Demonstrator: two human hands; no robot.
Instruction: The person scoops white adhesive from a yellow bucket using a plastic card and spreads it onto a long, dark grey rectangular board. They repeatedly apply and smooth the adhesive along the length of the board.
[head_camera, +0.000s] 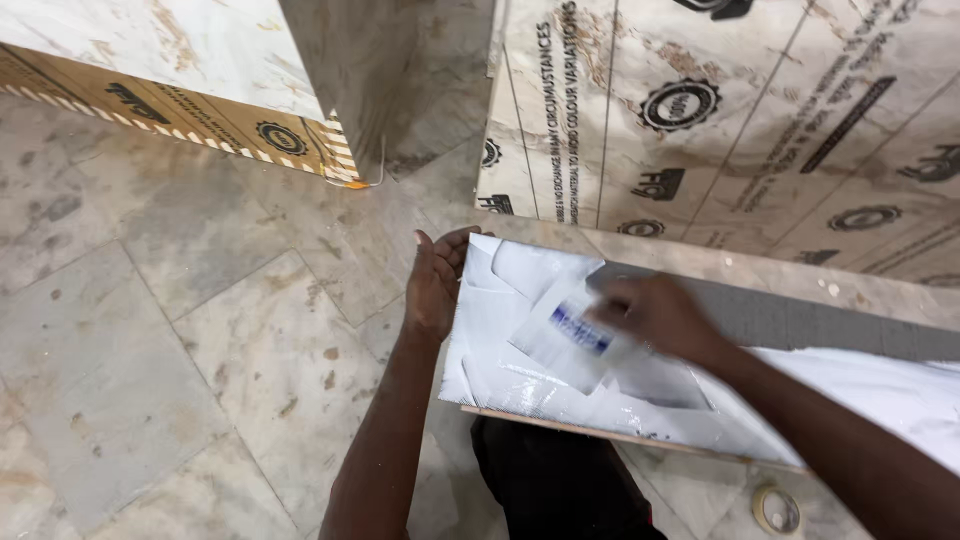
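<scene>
Board (700, 400) wrapped in white film lies flat just beyond my lap, its long axis running from its left end near my left hand (432, 290) away to the right, out of view. I see that hand open, palm pressed against the left end edge. My right hand (655, 318) rests on top, blurred, pinching a loose flap of film (565, 335). Below on the floor (150, 330), a tape roll (776, 508); printed sheets (750, 110) stand far right.

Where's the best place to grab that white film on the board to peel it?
Probably the loose wrinkled flap of the white film under the right hand, coming from above; it looks already lifted off the board. The left hand steadies the board's end.
</scene>
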